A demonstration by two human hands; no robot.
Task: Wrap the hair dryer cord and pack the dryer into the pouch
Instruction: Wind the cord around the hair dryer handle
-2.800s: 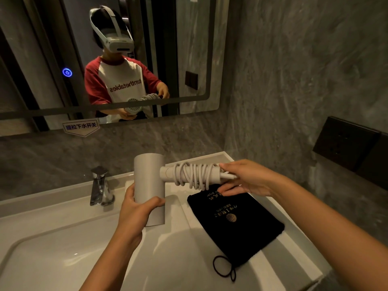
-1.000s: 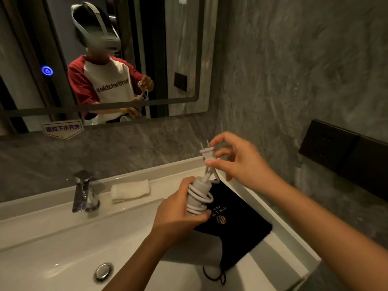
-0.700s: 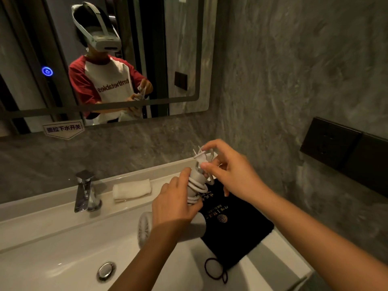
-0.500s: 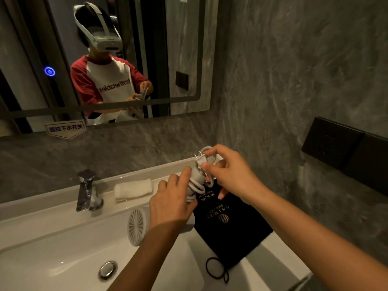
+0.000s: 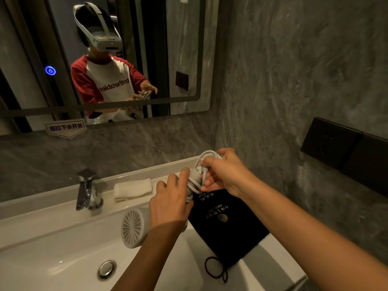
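The white hair dryer (image 5: pixel 134 227) hangs over the basin with its round grille facing me and its handle pointing up. My left hand (image 5: pixel 170 202) grips the handle, where the white cord (image 5: pixel 196 183) is coiled. My right hand (image 5: pixel 226 173) pinches the cord's end at the top of the handle, and a loop of cord arches over its fingers. I cannot see the plug. The black pouch (image 5: pixel 226 223), with gold print, lies flat on the counter right of the basin, just under both hands. Its drawstring (image 5: pixel 216 269) trails toward me.
A white sink basin (image 5: pixel 52 255) with a chrome drain (image 5: pixel 107 268) lies below. The chrome faucet (image 5: pixel 87 190) and a folded white towel (image 5: pixel 132 187) sit on the back ledge. A mirror hangs above. Black wall sockets (image 5: pixel 344 150) are mounted on the grey wall at right.
The dryer turned from lying sideways to handle up, grille toward me. My right hand brought the plug end down from above the handle to the coils, leaving a loop above.
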